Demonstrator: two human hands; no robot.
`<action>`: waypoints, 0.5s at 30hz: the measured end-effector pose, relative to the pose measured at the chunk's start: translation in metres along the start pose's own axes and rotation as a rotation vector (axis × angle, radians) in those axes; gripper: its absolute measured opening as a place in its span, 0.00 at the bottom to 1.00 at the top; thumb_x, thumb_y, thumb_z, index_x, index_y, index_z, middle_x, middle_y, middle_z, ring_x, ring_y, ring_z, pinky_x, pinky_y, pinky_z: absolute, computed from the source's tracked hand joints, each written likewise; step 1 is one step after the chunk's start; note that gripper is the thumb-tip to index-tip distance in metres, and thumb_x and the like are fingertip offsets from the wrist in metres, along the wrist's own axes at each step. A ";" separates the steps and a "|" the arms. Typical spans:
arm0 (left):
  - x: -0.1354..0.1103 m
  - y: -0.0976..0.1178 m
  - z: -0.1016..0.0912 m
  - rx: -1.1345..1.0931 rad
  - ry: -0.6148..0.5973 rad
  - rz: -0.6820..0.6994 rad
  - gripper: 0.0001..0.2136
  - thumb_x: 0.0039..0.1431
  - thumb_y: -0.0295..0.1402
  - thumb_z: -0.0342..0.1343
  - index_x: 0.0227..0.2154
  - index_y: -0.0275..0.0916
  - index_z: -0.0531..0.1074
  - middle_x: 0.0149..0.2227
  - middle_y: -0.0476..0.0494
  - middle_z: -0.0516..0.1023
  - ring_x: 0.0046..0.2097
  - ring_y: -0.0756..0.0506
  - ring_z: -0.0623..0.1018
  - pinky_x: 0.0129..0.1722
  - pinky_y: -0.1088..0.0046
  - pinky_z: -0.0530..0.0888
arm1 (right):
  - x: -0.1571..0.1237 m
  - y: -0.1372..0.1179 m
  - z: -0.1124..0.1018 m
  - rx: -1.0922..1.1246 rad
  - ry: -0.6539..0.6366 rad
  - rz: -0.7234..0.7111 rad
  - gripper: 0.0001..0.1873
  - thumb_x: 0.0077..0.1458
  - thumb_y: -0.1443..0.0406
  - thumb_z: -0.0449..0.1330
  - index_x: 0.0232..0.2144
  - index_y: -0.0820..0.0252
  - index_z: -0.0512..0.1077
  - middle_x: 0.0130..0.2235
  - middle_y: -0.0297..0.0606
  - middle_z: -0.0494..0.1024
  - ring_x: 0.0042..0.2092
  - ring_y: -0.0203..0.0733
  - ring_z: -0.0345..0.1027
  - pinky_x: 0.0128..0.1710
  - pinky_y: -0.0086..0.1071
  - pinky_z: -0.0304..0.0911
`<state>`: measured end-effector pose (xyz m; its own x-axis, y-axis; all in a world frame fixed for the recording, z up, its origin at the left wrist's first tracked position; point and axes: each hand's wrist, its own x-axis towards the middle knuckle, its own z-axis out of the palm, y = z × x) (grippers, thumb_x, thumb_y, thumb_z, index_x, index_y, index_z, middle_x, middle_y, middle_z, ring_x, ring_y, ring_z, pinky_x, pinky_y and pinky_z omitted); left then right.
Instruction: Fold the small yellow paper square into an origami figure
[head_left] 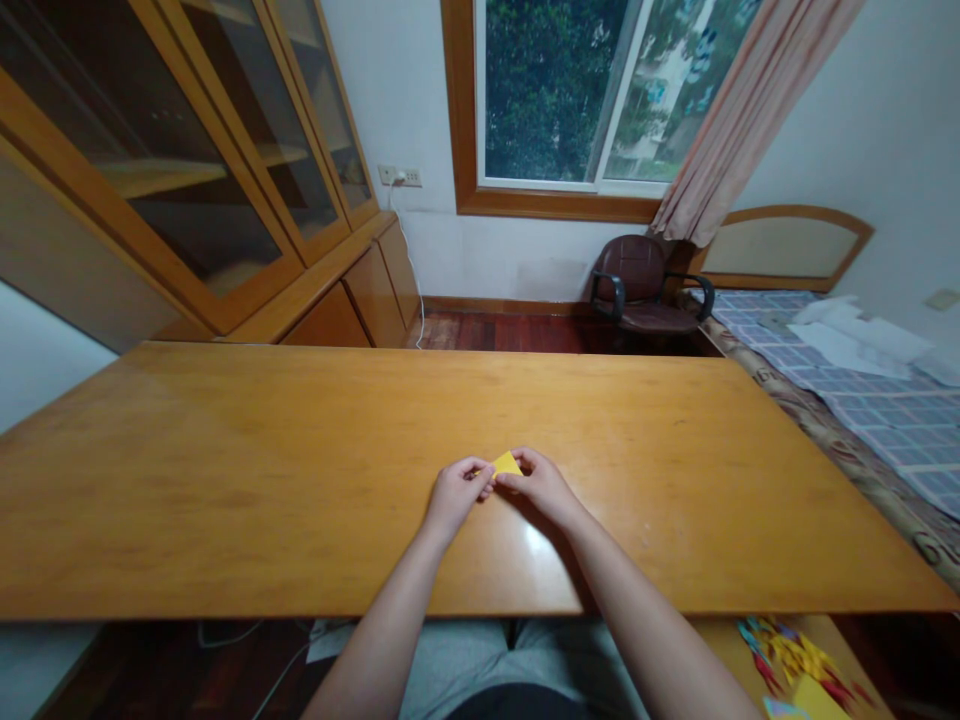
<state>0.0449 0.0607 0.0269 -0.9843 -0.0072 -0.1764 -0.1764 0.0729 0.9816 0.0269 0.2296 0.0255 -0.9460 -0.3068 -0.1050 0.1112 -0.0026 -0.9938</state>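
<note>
A small folded piece of yellow paper (507,463) sits at the middle of the wooden table (225,470), near its front edge. My left hand (455,494) pinches its left side with curled fingers. My right hand (541,483) pinches its right side in the same way. Both hands rest low on the tabletop and meet at the paper, which shows as a small triangle between the fingertips.
Wooden cabinets with glass doors (187,170) line the left wall. A dark armchair (645,285) stands under the window beyond the table. A bed (885,400) lies at the right. Coloured paper pieces (787,665) lie on a low surface at the bottom right.
</note>
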 end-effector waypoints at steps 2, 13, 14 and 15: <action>-0.001 0.002 0.000 -0.011 0.010 -0.002 0.13 0.49 0.43 0.60 0.25 0.36 0.74 0.22 0.46 0.75 0.24 0.49 0.73 0.27 0.75 0.70 | 0.001 -0.001 -0.001 0.017 0.000 0.011 0.16 0.44 0.60 0.68 0.35 0.61 0.73 0.34 0.37 0.79 0.35 0.39 0.70 0.38 0.32 0.62; -0.002 0.003 -0.004 -0.117 0.105 0.022 0.14 0.51 0.44 0.60 0.27 0.36 0.74 0.25 0.45 0.77 0.26 0.50 0.74 0.28 0.75 0.70 | 0.002 0.001 -0.009 0.253 0.161 0.093 0.20 0.38 0.60 0.71 0.33 0.59 0.70 0.25 0.27 0.74 0.25 0.33 0.63 0.29 0.29 0.56; -0.002 0.001 -0.005 -0.129 0.115 0.025 0.14 0.51 0.43 0.60 0.28 0.35 0.74 0.25 0.45 0.77 0.26 0.50 0.74 0.28 0.76 0.70 | 0.003 0.003 -0.010 0.273 0.180 0.088 0.20 0.38 0.61 0.71 0.34 0.59 0.69 0.26 0.28 0.74 0.26 0.34 0.64 0.30 0.29 0.57; -0.001 -0.001 -0.005 -0.143 0.128 0.026 0.14 0.51 0.43 0.60 0.28 0.35 0.74 0.25 0.45 0.77 0.26 0.50 0.74 0.28 0.76 0.70 | 0.003 0.005 -0.011 0.293 0.196 0.080 0.21 0.38 0.61 0.72 0.34 0.59 0.69 0.26 0.29 0.75 0.27 0.34 0.66 0.31 0.29 0.58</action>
<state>0.0459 0.0552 0.0266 -0.9795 -0.1349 -0.1495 -0.1414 -0.0676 0.9876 0.0215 0.2389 0.0200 -0.9680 -0.1284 -0.2155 0.2431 -0.2676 -0.9324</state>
